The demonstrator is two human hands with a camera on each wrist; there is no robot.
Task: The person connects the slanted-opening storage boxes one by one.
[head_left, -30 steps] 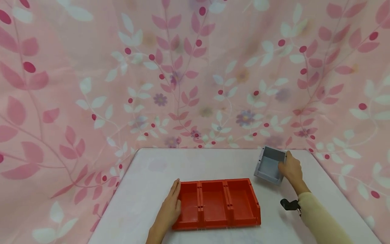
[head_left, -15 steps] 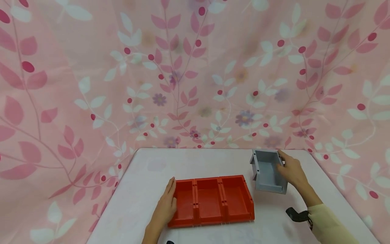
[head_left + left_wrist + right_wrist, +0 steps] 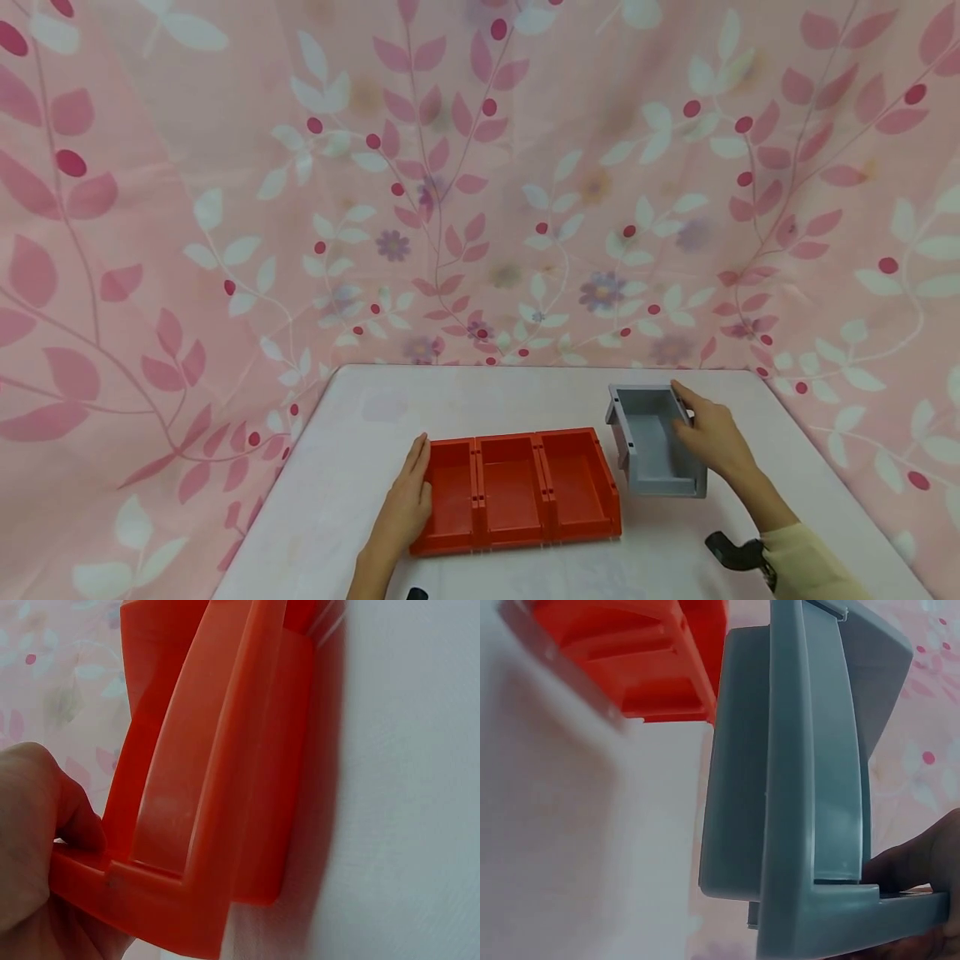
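Three red storage bins [image 3: 512, 487] stand joined side by side in a row on the table. My left hand [image 3: 401, 508] grips the side wall of the leftmost bin, thumb over the rim on the inside; the left wrist view shows this hand [image 3: 30, 840] at the red wall [image 3: 142, 900]. Just right of the row, my right hand [image 3: 716, 433] holds a grey bin [image 3: 652, 442] by its right side wall. In the right wrist view the grey bin [image 3: 787, 787] appears raised off the table, with a red bin [image 3: 637, 660] behind it. Fingers outside both walls are mostly hidden.
The white table [image 3: 360, 408] extends left of and behind the bins. A pink floral cloth [image 3: 480, 208] hangs at the back and sides. A black device [image 3: 735, 552] sits at the right wrist.
The grey bin has come nearer to me and slightly left in my right hand, turning straighter beside the row. The red bins have shifted slightly left with my left hand.
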